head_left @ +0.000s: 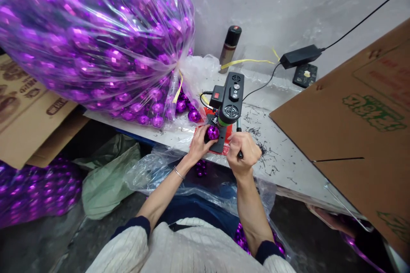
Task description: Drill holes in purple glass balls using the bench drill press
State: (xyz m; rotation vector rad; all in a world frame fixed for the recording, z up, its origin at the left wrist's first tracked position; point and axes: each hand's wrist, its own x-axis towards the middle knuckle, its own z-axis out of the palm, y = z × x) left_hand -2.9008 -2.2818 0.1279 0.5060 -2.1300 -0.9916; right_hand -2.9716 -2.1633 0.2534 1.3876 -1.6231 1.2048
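A small black bench machine (231,101) with a red switch stands on a red base at the edge of the white table (288,158). My left hand (199,141) holds a shiny purple ball (212,132) under the machine's head, fingers wrapped round it. My right hand (245,150) is closed in a fist on the machine's black lever handle (238,138), just right of the ball. A silver bracelet sits on my left wrist.
A huge clear bag of purple balls (96,38) fills the upper left, tied with yellow ribbon. Large cardboard box (358,119) at right, another flattened carton (28,106) at left. A spray can (229,47), power adapter (300,56) and cable lie at the back. Black shavings litter the table. Another person's hand (329,219) shows lower right.
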